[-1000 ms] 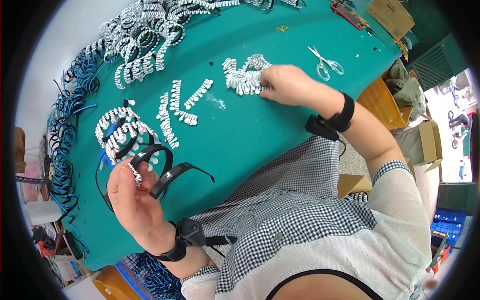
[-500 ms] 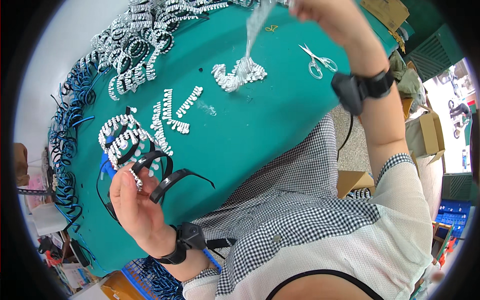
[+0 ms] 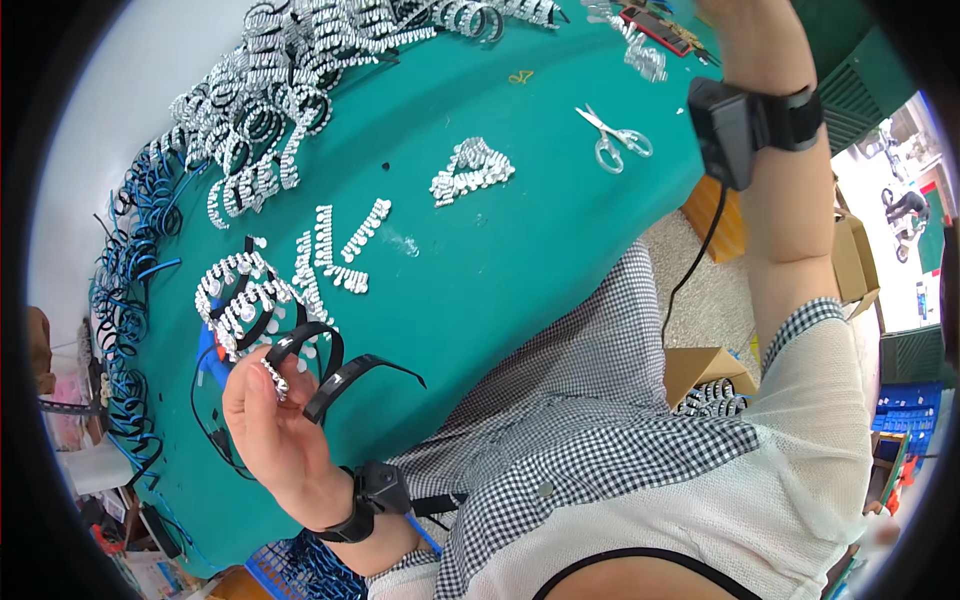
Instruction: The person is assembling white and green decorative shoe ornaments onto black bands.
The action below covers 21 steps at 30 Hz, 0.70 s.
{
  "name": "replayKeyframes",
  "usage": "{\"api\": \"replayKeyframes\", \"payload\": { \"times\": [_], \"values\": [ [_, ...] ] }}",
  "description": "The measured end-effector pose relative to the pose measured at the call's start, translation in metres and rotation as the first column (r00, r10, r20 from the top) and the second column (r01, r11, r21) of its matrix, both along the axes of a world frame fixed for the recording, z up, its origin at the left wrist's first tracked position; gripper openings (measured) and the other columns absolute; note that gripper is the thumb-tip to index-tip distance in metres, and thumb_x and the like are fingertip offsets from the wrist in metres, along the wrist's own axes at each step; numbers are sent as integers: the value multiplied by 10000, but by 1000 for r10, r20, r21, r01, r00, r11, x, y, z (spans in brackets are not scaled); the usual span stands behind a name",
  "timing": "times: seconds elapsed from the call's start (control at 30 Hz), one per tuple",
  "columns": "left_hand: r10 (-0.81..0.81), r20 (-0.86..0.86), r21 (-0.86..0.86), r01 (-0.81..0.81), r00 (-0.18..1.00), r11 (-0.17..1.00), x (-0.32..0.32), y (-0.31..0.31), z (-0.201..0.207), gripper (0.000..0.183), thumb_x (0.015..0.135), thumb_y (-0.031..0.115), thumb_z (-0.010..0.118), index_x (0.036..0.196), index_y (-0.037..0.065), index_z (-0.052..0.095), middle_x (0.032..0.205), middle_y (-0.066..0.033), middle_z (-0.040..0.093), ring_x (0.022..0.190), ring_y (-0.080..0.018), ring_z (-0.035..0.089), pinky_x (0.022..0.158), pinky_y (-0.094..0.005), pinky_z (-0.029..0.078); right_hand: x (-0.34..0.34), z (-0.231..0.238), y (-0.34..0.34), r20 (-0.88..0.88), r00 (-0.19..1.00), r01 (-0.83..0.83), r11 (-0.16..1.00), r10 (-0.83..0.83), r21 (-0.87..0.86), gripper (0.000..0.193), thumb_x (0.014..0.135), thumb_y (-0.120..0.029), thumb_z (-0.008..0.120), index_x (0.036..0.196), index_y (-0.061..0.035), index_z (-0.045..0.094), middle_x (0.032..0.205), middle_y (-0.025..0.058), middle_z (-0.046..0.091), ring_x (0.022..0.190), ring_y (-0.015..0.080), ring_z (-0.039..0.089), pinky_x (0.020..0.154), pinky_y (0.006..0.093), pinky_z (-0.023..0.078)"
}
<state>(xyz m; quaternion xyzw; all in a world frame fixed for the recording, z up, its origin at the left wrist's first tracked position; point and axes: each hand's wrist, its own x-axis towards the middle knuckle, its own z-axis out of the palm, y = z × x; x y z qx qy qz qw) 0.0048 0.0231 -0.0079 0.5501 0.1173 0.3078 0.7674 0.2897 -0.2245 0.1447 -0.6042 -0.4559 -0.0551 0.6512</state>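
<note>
My left hand (image 3: 275, 430) pinches a curled black strip (image 3: 340, 385) by its end studded with white pieces. The strip's other loops spiral off to the right, and a coil of white-studded strip (image 3: 240, 290) stands just beyond my fingers. Behind that coil a blue tool (image 3: 212, 355) is partly hidden. My right hand (image 3: 735, 12) reaches to the top edge, its fingers cut off by the frame. Crumpled clear plastic (image 3: 642, 58) lies to its left. Short rows of white bead-like pieces (image 3: 325, 235) and a heap of the same (image 3: 475, 172) rest on the green tabletop (image 3: 430, 290).
Clear-handled scissors (image 3: 612, 142) lie at the right, and yellow rubber bands (image 3: 520, 76) farther back. A red-edged phone (image 3: 655, 30) sits at the far edge. White-studded coils (image 3: 320, 50) and blue-black coils (image 3: 130, 280) line the far and left edges. An open carton (image 3: 705, 370) stands below the table.
My right hand has moved away toward the far right edge. The clear plastic has come off the white heap and is now at the far edge. My left hand keeps its hold.
</note>
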Motion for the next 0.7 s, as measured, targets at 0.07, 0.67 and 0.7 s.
{"api": "replayKeyframes", "payload": {
  "times": [0.07,0.67,0.7],
  "values": [
    [-11,-37,-33,10,999,999,-1,-2,3,216,833,160,585,937,-28,603,762,-95,616,573,-102,480,523,-228,372,-11,-8,9,-62,998,30,999,-28,36,269,795,-7,582,1057,49,569,883,114,628,756,168,625,673,247,527],
    [-63,-151,284,104,987,953,-7,-9,2,252,871,186,535,994,-26,596,890,-76,611,611,-49,416,514,-183,312,-59,-76,49,-471,745,-511,858,473,54,196,898,-158,508,950,17,580,815,59,612,764,135,572,704,260,458],
    [-29,-141,286,69,990,956,-8,-11,1,255,873,187,534,995,-29,594,884,-73,614,603,-47,411,513,-182,310,-62,-78,53,-525,685,-583,812,505,22,203,903,-165,499,954,16,575,806,59,609,758,137,575,702,263,460]
  ]
}}
